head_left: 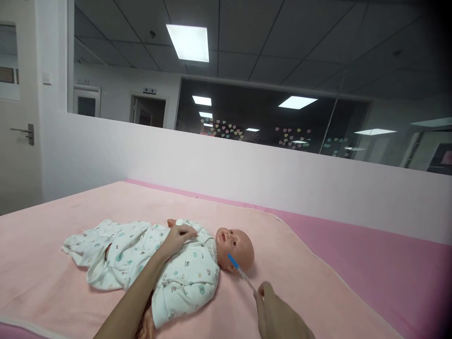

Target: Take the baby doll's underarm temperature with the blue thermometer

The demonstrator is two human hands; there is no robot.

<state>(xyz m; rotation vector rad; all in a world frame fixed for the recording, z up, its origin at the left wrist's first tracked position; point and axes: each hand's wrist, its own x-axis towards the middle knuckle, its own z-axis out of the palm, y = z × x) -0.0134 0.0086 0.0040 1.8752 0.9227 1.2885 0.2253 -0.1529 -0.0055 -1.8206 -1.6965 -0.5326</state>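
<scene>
A baby doll (pixel 243 249) lies on its back, its head toward the right and its mouth open. It wears a white printed romper (pixel 190 278). My left hand (pixel 180 236) rests on the doll's chest, its fingers curled together. What they hold, if anything, is hidden. In my right hand (pixel 273 308) is a thin, pale stick with a blue tip (pixel 233 261), pinched between thumb and fingers. From my view that tip overlaps the side of the doll's head near the ear; whether it touches, I cannot tell.
A peach blanket (pixel 106 200) lies under the doll, over a pink padded surface (pixel 353 245). Behind rises a low white wall (pixel 212 162) with glass above it. At the far left stands a door (pixel 21 155) with a metal handle.
</scene>
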